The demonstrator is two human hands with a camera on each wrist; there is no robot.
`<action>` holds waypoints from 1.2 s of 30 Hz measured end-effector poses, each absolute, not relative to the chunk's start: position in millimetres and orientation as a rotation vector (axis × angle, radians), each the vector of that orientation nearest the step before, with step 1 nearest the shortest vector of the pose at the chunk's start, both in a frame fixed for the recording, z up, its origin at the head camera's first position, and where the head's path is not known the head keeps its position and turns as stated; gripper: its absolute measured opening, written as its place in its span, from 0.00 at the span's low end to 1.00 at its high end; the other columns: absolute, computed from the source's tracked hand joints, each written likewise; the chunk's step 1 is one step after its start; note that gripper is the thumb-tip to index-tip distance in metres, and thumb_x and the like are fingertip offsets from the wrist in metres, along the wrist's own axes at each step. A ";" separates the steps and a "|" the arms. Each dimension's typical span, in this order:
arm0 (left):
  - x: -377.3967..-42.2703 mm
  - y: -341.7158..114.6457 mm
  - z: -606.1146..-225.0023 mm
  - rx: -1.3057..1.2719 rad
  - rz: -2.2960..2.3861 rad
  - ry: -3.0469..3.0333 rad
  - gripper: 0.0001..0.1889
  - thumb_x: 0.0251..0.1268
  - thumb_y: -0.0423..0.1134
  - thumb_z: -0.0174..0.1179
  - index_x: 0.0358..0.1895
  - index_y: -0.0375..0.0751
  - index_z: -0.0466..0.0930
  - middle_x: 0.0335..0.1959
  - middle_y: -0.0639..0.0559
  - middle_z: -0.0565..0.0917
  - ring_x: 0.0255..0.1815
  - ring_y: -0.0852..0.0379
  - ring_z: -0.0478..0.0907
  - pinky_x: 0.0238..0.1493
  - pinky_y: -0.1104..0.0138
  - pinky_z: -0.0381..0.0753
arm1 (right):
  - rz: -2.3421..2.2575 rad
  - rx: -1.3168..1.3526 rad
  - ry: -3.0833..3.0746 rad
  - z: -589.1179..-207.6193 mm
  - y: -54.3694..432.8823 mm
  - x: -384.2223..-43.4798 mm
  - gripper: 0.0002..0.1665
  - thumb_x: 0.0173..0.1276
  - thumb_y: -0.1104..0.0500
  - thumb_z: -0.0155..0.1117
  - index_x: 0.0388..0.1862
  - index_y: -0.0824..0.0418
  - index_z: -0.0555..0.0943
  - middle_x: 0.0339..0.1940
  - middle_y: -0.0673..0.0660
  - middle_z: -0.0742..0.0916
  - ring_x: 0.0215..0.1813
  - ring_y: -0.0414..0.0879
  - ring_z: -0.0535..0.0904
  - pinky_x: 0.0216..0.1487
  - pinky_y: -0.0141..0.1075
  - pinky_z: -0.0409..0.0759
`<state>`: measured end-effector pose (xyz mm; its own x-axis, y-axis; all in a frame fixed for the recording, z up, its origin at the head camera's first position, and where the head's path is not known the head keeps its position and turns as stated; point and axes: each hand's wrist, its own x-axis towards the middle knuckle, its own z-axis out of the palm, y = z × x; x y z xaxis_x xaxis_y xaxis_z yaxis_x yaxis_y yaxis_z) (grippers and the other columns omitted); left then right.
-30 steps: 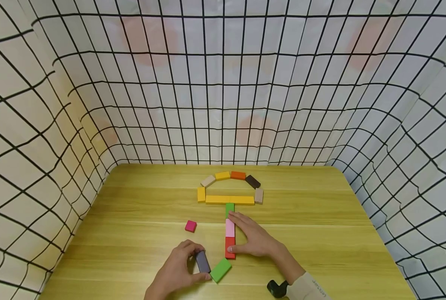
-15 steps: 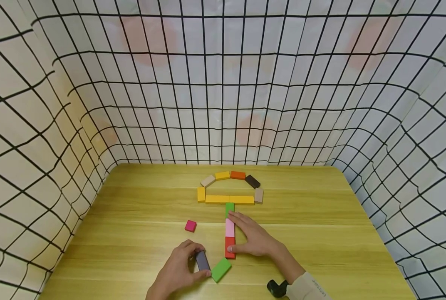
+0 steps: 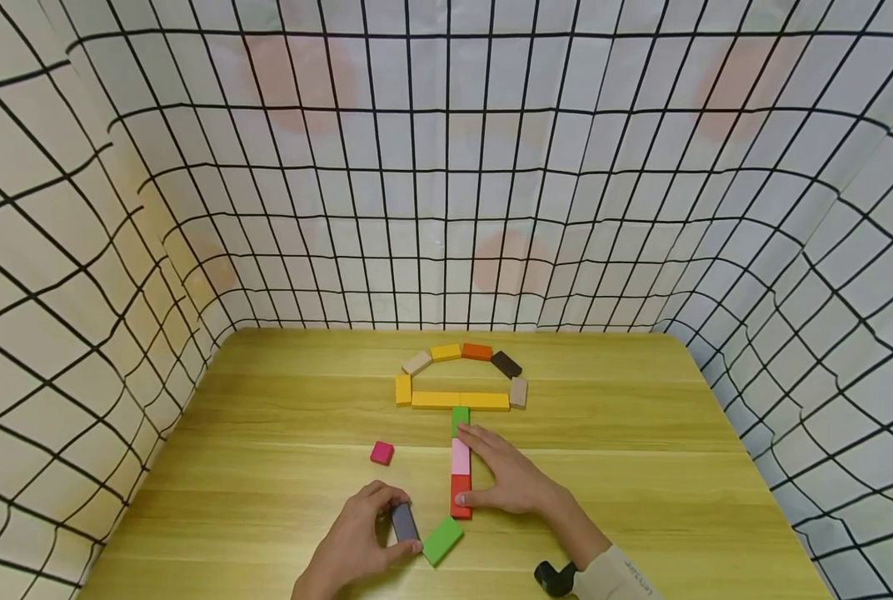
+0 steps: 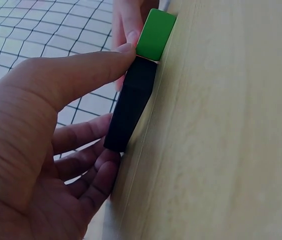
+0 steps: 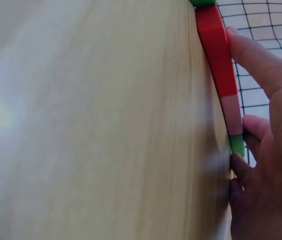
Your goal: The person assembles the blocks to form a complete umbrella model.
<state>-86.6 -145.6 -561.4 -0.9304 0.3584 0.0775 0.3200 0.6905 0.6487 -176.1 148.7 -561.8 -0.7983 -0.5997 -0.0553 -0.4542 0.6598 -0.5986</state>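
My left hand (image 3: 356, 533) holds a dark grey block (image 3: 405, 523) flat on the table, thumb at its near end and fingers at its far end. The block's near end meets the corner of a tilted green block (image 3: 442, 541); the left wrist view shows them end to end. My right hand (image 3: 512, 473) rests on a straight row, its thumb on the red block (image 3: 459, 497) and its fingertips by the far green block (image 3: 460, 419). Between these two lies a pink block (image 3: 461, 457). In the right wrist view the red block (image 5: 217, 52) runs on into the pink one.
Beyond the row, two yellow blocks (image 3: 460, 401) form a bar under an arch of several blocks, among them an orange one (image 3: 477, 352) and a dark brown one (image 3: 506, 363). A small magenta block (image 3: 382, 452) lies alone at left. Black netting (image 3: 446, 192) surrounds the table's (image 3: 641, 400) back and sides.
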 end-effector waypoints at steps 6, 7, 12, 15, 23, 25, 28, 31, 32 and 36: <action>-87.7 -145.3 -561.3 0.582 1.078 2.826 0.27 0.53 0.60 0.77 0.52 0.50 0.83 0.47 0.61 0.81 0.45 0.65 0.76 0.50 0.67 0.82 | -0.859 -0.852 2.628 -563.2 148.7 -176.1 0.59 0.61 0.25 0.67 0.85 0.45 0.58 0.86 0.44 0.59 0.86 0.54 0.53 0.79 0.61 0.60; -87.7 -145.3 -561.3 0.583 1.081 2.823 0.27 0.53 0.59 0.77 0.52 0.50 0.83 0.47 0.61 0.81 0.46 0.64 0.76 0.50 0.67 0.82 | -0.859 -0.852 2.627 -563.0 148.6 -176.2 0.59 0.61 0.25 0.67 0.85 0.45 0.57 0.86 0.44 0.59 0.86 0.54 0.53 0.79 0.61 0.60; -87.2 -145.1 -562.1 0.582 1.075 2.826 0.27 0.54 0.59 0.76 0.53 0.51 0.83 0.48 0.62 0.81 0.46 0.65 0.75 0.50 0.67 0.82 | -0.848 -0.850 2.633 -562.1 148.4 -176.2 0.59 0.61 0.24 0.67 0.85 0.45 0.57 0.86 0.44 0.59 0.86 0.54 0.53 0.79 0.61 0.60; -87.0 -144.9 -562.1 0.571 1.070 2.825 0.26 0.55 0.59 0.76 0.53 0.52 0.83 0.48 0.63 0.80 0.46 0.65 0.75 0.51 0.67 0.82 | -0.845 -0.848 2.637 -561.4 148.1 -176.1 0.59 0.61 0.24 0.67 0.85 0.45 0.57 0.86 0.44 0.59 0.86 0.54 0.53 0.79 0.61 0.60; -86.5 -144.8 -561.7 0.544 1.062 2.812 0.27 0.56 0.61 0.75 0.54 0.53 0.83 0.49 0.63 0.80 0.46 0.65 0.75 0.51 0.66 0.81 | -0.857 -0.837 2.627 -560.9 147.5 -175.0 0.59 0.61 0.25 0.67 0.85 0.45 0.58 0.86 0.45 0.59 0.86 0.54 0.53 0.79 0.62 0.60; -87.2 -145.0 -560.9 0.553 1.087 2.800 0.27 0.57 0.62 0.74 0.54 0.52 0.83 0.49 0.62 0.81 0.46 0.65 0.75 0.51 0.67 0.81 | -0.858 -0.836 2.628 -561.8 147.8 -175.0 0.59 0.61 0.25 0.67 0.85 0.45 0.58 0.86 0.44 0.59 0.86 0.54 0.53 0.79 0.62 0.60; -90.4 -147.2 -559.2 0.573 1.140 2.783 0.26 0.60 0.60 0.72 0.55 0.49 0.84 0.48 0.61 0.81 0.44 0.65 0.76 0.48 0.68 0.82 | -0.860 -0.834 2.626 -562.8 148.2 -175.3 0.59 0.61 0.24 0.67 0.85 0.44 0.58 0.86 0.43 0.59 0.86 0.54 0.53 0.79 0.62 0.60; -95.5 -152.1 -557.0 0.559 1.162 2.809 0.25 0.63 0.58 0.71 0.56 0.47 0.84 0.49 0.61 0.82 0.44 0.64 0.77 0.48 0.68 0.82 | -0.868 -0.835 2.624 -563.3 148.3 -175.8 0.59 0.60 0.24 0.67 0.85 0.44 0.58 0.86 0.43 0.59 0.86 0.53 0.52 0.80 0.61 0.60; -97.6 -154.3 -556.2 0.538 1.169 2.826 0.25 0.63 0.58 0.71 0.57 0.47 0.84 0.50 0.61 0.83 0.45 0.64 0.77 0.49 0.67 0.82 | -0.868 -0.837 2.623 -563.3 148.3 -176.1 0.59 0.60 0.24 0.67 0.85 0.44 0.58 0.86 0.43 0.59 0.86 0.53 0.52 0.80 0.61 0.59; -107.5 -163.8 -552.5 0.430 1.205 2.904 0.23 0.62 0.53 0.73 0.57 0.49 0.84 0.53 0.60 0.83 0.49 0.61 0.79 0.53 0.61 0.82 | -0.858 -0.840 2.628 -563.9 147.9 -176.3 0.60 0.60 0.23 0.66 0.85 0.44 0.58 0.86 0.42 0.59 0.86 0.53 0.52 0.80 0.61 0.59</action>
<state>-107.5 -163.8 -552.5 -0.9629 0.2357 0.1318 0.2597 0.6753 0.6903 -176.3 147.9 -563.9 -0.8017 -0.5950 -0.0572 -0.4466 0.6600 -0.6041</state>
